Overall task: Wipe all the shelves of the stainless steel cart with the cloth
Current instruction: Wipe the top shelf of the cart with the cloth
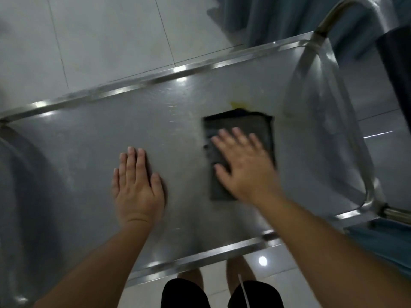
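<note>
The stainless steel cart's top shelf (84,143) fills the middle of the head view, with raised shiny rims at the far and near sides. A folded grey cloth (249,127) lies flat on the right half of the shelf. My right hand (242,165) presses flat on the cloth, fingers spread, and looks blurred by motion. My left hand (136,185) rests palm-down on the bare steel to the left of the cloth, fingers together. A small yellow mark (238,105) shows on the steel just beyond the cloth.
The cart's curved tube handle (347,121) rises at the right end. White tiled floor (100,41) lies beyond the cart. A blue curtain (278,18) hangs at the upper right. My legs in black shorts (184,294) stand at the near rim.
</note>
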`<state>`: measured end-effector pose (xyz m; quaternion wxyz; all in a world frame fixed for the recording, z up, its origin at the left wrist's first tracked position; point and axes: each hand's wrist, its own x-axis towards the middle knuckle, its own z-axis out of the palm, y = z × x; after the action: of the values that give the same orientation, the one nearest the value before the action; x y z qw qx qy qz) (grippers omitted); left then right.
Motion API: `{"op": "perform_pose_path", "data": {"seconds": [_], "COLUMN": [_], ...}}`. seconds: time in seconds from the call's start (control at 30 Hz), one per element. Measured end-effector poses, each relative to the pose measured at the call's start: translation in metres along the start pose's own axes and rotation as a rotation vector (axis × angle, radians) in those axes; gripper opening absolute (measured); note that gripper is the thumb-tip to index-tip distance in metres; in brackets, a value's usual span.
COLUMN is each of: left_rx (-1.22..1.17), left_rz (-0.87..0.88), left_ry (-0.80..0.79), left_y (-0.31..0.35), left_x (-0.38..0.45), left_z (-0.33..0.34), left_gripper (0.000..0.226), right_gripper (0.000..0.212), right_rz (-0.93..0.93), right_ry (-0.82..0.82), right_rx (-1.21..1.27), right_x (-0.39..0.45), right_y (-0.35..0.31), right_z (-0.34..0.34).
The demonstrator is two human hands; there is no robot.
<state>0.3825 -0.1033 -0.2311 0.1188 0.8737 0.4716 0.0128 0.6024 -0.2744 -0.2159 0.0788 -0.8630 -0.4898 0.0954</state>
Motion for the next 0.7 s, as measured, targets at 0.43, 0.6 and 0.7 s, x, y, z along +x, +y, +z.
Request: {"op": "perform_pose_path", "data": {"seconds": [0.43,0.6,0.7], "left_rx": [0.028,0.034,0.02], "left_rz": [-0.005,-0.01,-0.012], "left_ry": [0.002,-0.03,-0.029], "left_y": [0.0,0.002,0.002], "left_x": [0.0,0.0,0.0], "left_z": [-0.003,-0.006,-0.007], "left_gripper": [0.069,0.069,0.069], "right_gripper": [0.074,0.074,0.072], "right_rz": [0.641,-0.202,-0.253], "right_ry": [0.107,-0.12,-0.11], "right_rx": [0.029,-0.064,-0.095], "right_x": [0.096,0.099,0.102], "right_y": [-0.031,-0.052,0.027], "right_z": [-0.011,-0.007,-0.025]}}
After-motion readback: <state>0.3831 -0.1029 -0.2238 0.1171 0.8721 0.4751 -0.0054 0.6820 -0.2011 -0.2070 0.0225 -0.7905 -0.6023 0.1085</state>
